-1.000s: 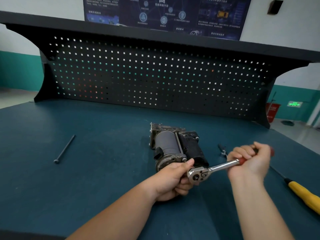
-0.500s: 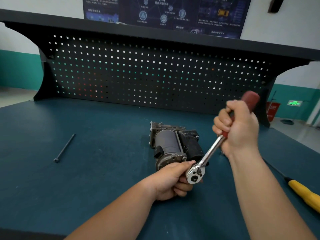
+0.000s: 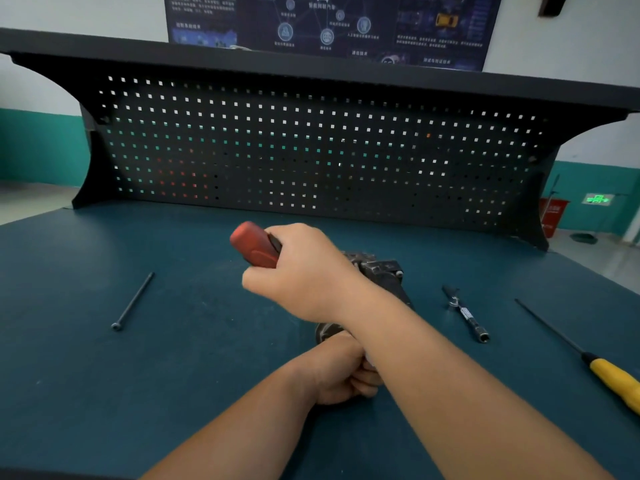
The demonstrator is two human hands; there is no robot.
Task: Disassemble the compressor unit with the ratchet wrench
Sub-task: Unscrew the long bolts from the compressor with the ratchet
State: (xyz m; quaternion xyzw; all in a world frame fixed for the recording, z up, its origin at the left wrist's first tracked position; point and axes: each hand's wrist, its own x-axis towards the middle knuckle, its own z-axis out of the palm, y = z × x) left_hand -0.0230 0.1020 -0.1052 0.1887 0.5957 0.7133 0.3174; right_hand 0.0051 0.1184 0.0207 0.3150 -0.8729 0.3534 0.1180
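The dark compressor unit (image 3: 379, 268) lies in the middle of the blue bench, mostly hidden behind my right forearm. My right hand (image 3: 304, 271) grips the ratchet wrench by its red handle (image 3: 254, 244), which now points up and to the left over the unit. The wrench's shaft and head are hidden under my right wrist. My left hand (image 3: 346, 372) sits below the right arm at the unit's near end, its fingers curled around the wrench head area, which I cannot see directly.
A long black bolt (image 3: 133, 301) lies on the bench at the left. A small socket extension (image 3: 467, 315) lies right of the unit. A yellow-handled screwdriver (image 3: 613, 379) lies at the far right. A perforated back panel (image 3: 311, 150) stands behind.
My right hand has swung the red handle in an arc from the right, up over the unit, to the left. My left hand has stayed at the wrench head.
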